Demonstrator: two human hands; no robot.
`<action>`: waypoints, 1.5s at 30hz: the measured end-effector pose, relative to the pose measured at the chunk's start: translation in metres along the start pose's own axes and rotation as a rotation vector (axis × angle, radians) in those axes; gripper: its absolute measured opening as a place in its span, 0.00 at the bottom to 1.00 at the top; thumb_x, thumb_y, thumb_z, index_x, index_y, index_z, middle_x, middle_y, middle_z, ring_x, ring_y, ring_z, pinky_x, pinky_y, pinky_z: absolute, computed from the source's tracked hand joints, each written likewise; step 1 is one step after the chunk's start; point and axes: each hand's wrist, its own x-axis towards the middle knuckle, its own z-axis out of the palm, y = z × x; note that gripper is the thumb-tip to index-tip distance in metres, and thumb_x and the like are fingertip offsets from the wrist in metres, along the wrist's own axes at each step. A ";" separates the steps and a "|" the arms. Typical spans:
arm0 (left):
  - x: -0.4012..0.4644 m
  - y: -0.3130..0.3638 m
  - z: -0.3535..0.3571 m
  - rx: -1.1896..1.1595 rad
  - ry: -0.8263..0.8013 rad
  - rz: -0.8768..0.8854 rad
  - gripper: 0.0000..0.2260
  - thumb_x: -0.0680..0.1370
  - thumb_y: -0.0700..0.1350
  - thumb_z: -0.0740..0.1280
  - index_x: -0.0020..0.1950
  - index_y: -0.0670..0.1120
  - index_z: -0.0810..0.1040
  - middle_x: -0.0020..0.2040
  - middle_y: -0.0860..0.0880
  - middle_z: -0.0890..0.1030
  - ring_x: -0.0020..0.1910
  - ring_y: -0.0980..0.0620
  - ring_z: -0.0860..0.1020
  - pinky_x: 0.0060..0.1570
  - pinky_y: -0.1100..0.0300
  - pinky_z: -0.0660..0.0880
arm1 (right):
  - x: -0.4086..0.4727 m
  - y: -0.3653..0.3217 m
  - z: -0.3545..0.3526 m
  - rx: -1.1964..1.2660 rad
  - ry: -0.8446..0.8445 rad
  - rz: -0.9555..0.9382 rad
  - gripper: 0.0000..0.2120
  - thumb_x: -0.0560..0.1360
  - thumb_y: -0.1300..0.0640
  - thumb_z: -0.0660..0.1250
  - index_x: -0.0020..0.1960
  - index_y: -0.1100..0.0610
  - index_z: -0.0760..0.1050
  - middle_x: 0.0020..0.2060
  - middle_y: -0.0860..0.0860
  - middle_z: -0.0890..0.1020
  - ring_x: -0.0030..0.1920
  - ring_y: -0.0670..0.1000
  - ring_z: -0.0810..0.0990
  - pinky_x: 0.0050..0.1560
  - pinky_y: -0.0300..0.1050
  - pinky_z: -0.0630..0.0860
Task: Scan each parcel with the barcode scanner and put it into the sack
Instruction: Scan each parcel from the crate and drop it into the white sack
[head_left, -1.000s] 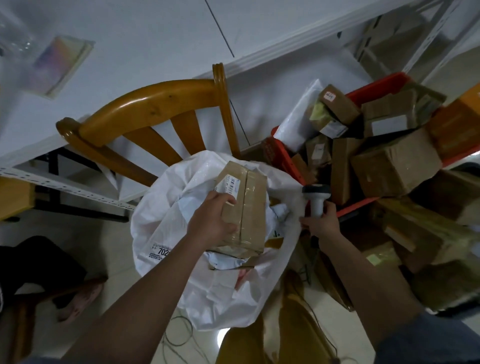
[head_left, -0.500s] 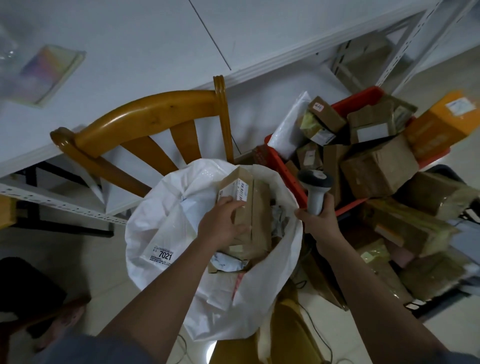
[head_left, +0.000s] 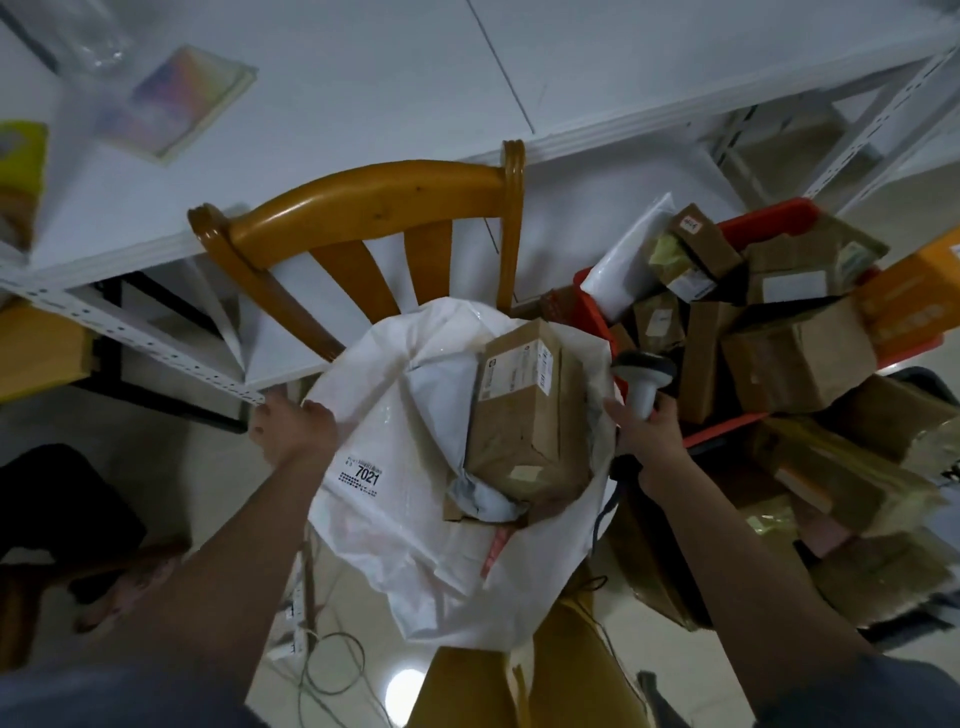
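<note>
I am looking down at a white surface (head_left: 363, 78) stretching across the far side, with a wooden chair (head_left: 374, 208) standing in front of it. The white sack (head_left: 415, 493) is sitting open on the chair's near side, marked 7021. To the right, a red crate (head_left: 769, 223) is overflowing with cardboard boxes. Inside the sack's mouth a brown parcel (head_left: 524, 405) is lying label up, touching neither hand. My left hand (head_left: 293, 428) is gripping the sack's left rim, fingers curled over the edge. My right hand (head_left: 644, 431) is holding the barcode scanner (head_left: 643, 376) upright just beside the sack's right rim, fingers clamped round its handle.
</note>
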 end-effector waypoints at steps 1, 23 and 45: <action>0.008 -0.008 0.000 -0.005 -0.064 -0.093 0.19 0.82 0.42 0.60 0.72 0.37 0.67 0.69 0.34 0.70 0.67 0.34 0.69 0.64 0.44 0.67 | 0.001 0.001 0.001 0.013 -0.001 0.022 0.31 0.76 0.50 0.72 0.73 0.50 0.61 0.48 0.47 0.75 0.47 0.50 0.77 0.48 0.53 0.78; 0.027 0.045 -0.056 -0.198 0.006 0.020 0.14 0.71 0.44 0.77 0.33 0.45 0.74 0.35 0.48 0.75 0.35 0.51 0.76 0.43 0.58 0.75 | -0.029 -0.086 -0.034 -0.033 0.092 -0.283 0.35 0.70 0.64 0.76 0.72 0.53 0.65 0.61 0.52 0.77 0.59 0.55 0.79 0.57 0.56 0.79; 0.012 0.067 -0.008 -0.053 -0.341 0.100 0.09 0.77 0.49 0.63 0.44 0.44 0.77 0.45 0.44 0.79 0.47 0.42 0.77 0.52 0.50 0.74 | 0.036 -0.063 -0.030 -0.046 -0.053 -0.066 0.34 0.72 0.64 0.74 0.72 0.51 0.62 0.52 0.52 0.76 0.47 0.52 0.78 0.39 0.48 0.78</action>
